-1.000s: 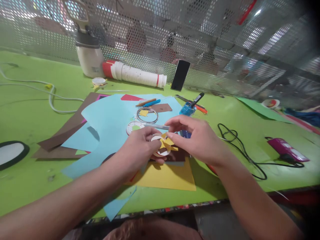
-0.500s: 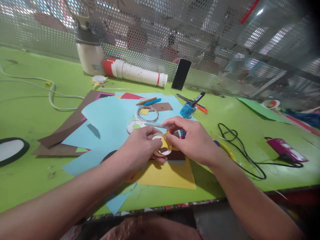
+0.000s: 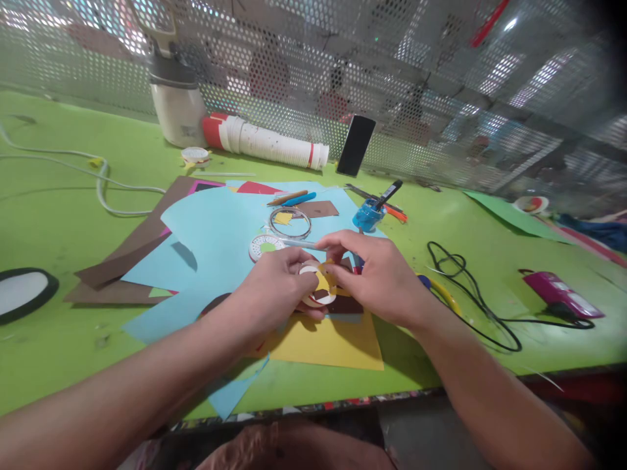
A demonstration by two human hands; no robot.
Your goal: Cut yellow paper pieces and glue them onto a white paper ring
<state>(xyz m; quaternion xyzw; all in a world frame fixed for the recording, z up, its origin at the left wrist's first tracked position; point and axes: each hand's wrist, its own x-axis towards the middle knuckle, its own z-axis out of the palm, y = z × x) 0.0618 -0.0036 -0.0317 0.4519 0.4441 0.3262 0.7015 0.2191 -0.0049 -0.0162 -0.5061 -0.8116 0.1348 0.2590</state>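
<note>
My left hand [image 3: 277, 281] is closed round a small white round craft piece, seemingly a cut paper cup [image 3: 309, 269], with yellow and brown paper shapes on its face. At the piece's right edge, the thumb and fingertips of my right hand [image 3: 375, 267] pinch a small yellow paper piece [image 3: 329, 267]. Just beyond the fingers lie a white patterned disc [image 3: 259, 249] with a green centre and a clear thin stick [image 3: 298, 243]. Under both hands are a yellow sheet [image 3: 333, 346] and brown paper, partly hidden.
Light blue sheets [image 3: 210, 222] and brown sheets cover the table's middle. A blue pot [image 3: 367, 215] holding a black pen stands behind my right hand. Farther back are stacked paper cups [image 3: 274, 142], a phone [image 3: 356, 145] and a sprayer bottle [image 3: 179, 111]. A black cable [image 3: 482, 300] lies right.
Both hands stay in nearly the same place, with the craft piece still held. My right fingertips shift very slightly at the yellow paper.
</note>
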